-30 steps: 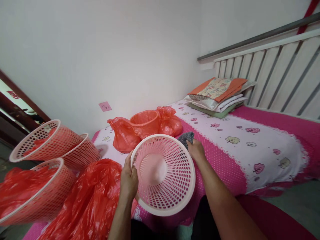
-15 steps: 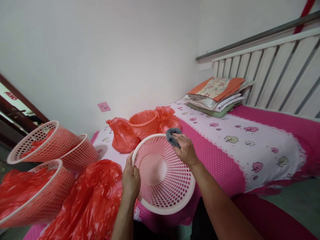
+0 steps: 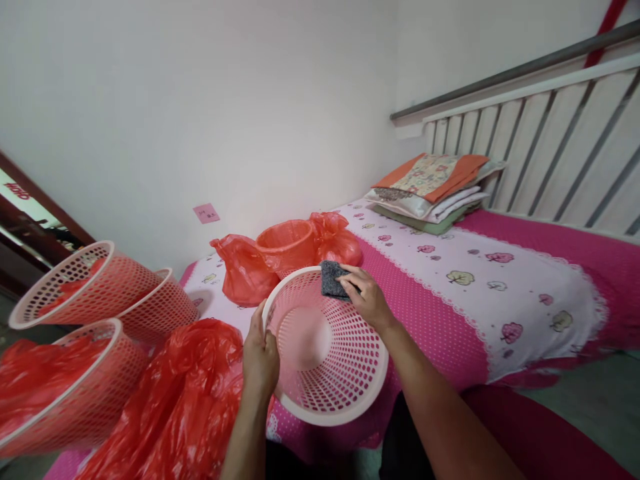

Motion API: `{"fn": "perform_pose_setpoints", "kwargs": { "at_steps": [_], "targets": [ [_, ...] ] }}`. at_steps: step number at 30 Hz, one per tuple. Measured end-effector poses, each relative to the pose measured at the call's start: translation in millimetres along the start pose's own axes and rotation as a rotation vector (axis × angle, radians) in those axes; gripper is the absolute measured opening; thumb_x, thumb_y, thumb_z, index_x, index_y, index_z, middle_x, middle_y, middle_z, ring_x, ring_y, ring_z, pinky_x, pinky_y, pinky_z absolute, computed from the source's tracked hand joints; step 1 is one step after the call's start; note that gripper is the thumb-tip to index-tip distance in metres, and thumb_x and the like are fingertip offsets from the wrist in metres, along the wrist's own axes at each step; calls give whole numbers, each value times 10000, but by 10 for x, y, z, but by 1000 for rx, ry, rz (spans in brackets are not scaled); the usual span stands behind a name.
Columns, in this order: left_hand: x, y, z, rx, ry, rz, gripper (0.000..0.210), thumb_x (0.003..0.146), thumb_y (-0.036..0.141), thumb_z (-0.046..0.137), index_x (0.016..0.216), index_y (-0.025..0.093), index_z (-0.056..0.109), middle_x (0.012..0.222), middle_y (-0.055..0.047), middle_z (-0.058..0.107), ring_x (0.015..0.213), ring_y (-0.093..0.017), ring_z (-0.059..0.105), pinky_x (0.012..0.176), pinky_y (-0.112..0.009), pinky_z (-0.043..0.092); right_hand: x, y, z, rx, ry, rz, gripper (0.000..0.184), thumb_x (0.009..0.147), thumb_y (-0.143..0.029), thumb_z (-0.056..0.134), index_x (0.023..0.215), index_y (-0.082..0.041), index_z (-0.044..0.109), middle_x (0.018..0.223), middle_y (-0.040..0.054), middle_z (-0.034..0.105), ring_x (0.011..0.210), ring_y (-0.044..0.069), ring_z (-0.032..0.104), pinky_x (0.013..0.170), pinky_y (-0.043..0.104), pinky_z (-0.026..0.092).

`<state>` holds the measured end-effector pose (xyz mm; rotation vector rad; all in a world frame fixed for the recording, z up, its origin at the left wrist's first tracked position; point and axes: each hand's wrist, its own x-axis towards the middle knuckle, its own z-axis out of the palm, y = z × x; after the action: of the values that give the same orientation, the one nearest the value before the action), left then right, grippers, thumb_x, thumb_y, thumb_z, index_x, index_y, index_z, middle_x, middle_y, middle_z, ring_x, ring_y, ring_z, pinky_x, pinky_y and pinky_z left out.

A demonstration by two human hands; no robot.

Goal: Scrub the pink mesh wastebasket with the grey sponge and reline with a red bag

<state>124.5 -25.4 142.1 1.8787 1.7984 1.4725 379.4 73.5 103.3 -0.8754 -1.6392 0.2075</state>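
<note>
A pink perforated plastic basket point(image 3: 345, 393) is tilted with its mouth facing me, above the edge of the bed. My left hand point(image 3: 261, 357) grips its left rim, thumb on the inner side and fingers around the outside. My right hand point(image 3: 367, 298) is closed on a grey scrubbing cloth point(image 3: 334, 280), which lies against the upper rim and the inner wall just below it. Beyond the basket, another basket lined with a red plastic bag point(image 3: 287, 241) stands on the bed, red bags on both sides of it.
Several pink baskets point(image 3: 107, 380) holding red bags lie at the left. A crumpled heap of red plastic bags point(image 3: 180, 400) sits beside my left forearm. Folded bedding point(image 3: 435, 190) is stacked by the white slatted bed rail point(image 3: 560, 140). The bed has a pink spread point(image 3: 415, 303).
My right hand has slid the grey cloth a little left along the upper rim, and the cloth now looks flatter. My left hand keeps its grip on the basket.
</note>
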Motion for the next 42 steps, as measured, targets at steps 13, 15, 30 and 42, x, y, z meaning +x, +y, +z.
{"fn": "perform_pose_setpoints", "kwargs": {
  "at_steps": [13,15,30,42],
  "targets": [
    [-150,-38,12,-64,-35,-15,668,862,105,463,1515,246,491,1531,-65,594,1442,-237,528,1269,-456,342,16,-24,3,-353,-111,85,609,910,-178,667,1489,-212,482,1343,162,675,1226,370,614,1004,546,488],
    [-162,-30,12,-66,-31,-10,674,855,108,474,1513,252,498,1528,-60,598,1440,-240,531,1260,-452,361,12,-19,1,-342,-127,115,560,914,-162,652,1455,-198,511,1321,162,679,1219,356,623,1009,528,486],
    [7,-150,-71,-90,14,-96,574,851,169,503,1418,206,583,1435,-98,661,1370,-261,579,1208,-445,415,-2,-54,-50,-218,-214,353,259,967,-249,626,1221,-213,591,1173,114,727,1038,270,695,830,346,489],
    [-16,-475,-184,-184,169,-338,443,776,316,624,1194,199,712,1059,-70,767,964,-265,706,947,-425,546,24,-184,41,-248,-290,500,216,966,-313,655,1124,-178,594,1123,149,750,998,279,710,779,321,454]
  ]
}}
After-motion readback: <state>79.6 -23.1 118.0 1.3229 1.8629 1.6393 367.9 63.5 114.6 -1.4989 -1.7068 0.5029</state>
